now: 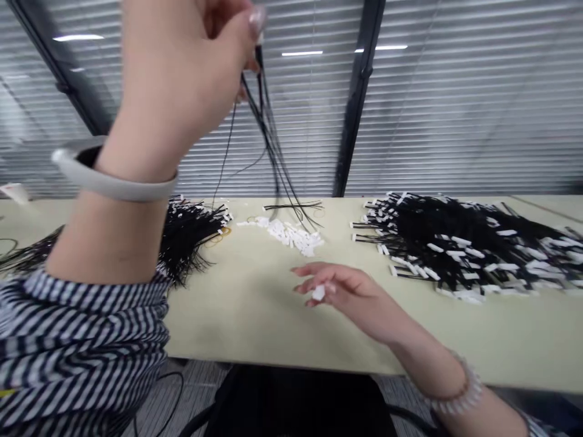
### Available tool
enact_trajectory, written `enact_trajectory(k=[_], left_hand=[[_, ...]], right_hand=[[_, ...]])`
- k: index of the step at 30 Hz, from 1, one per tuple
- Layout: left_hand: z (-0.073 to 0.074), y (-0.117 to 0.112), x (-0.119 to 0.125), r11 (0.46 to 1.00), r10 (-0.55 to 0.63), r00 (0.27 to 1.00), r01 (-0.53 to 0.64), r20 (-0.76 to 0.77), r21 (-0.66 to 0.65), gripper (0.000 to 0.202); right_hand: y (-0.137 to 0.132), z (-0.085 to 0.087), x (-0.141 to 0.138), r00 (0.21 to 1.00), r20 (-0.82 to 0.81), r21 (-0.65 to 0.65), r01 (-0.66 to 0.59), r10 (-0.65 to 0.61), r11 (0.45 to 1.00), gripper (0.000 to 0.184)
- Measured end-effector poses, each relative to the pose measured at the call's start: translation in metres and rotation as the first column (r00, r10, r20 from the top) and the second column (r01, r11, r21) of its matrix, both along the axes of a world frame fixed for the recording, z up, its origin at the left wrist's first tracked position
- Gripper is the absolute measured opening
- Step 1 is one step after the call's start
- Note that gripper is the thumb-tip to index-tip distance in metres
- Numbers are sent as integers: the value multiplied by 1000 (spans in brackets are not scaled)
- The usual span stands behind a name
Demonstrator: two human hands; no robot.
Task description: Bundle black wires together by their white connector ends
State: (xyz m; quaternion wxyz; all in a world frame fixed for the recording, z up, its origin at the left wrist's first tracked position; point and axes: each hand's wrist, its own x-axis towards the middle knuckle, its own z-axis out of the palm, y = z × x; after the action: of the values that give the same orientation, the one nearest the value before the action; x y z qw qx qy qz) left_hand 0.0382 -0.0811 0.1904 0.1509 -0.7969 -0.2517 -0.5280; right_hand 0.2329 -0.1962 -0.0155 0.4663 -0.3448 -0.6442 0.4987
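Observation:
Raised high at the top, my left hand (195,79) pinches a bundle of thin black wires (268,130) near its upper end. The wires hang down, their loose ends fanning out above the table. Lower and to the right, my right hand (353,297) hovers over the table with a small white connector (319,292) between thumb and fingers. Just beyond it lies a loose heap of small white connectors (294,235). A few black wires with a white end (291,205) lie flat behind that heap.
To the right spreads a large pile of black wires with white connectors (455,243). Another black wire pile (186,237) sits at the left, partly behind my forearm, near yellow rubber bands (218,237). A white cup (16,192) stands far left. Blinds (455,109) rise behind the table (255,328).

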Motion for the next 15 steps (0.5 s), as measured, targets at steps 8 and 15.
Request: enact_trajectory(k=[8, 15], left_hand=[[-38, -43, 62, 919, -389, 920, 382, -53, -101, 18], [-11, -58, 71, 880, -460, 887, 451, -33, -151, 25]], right_hand=[[-14, -11, 2, 989, -143, 31, -14, 18, 999, 13], [-9, -17, -4, 1000, -9, 133, 4, -3, 991, 13]])
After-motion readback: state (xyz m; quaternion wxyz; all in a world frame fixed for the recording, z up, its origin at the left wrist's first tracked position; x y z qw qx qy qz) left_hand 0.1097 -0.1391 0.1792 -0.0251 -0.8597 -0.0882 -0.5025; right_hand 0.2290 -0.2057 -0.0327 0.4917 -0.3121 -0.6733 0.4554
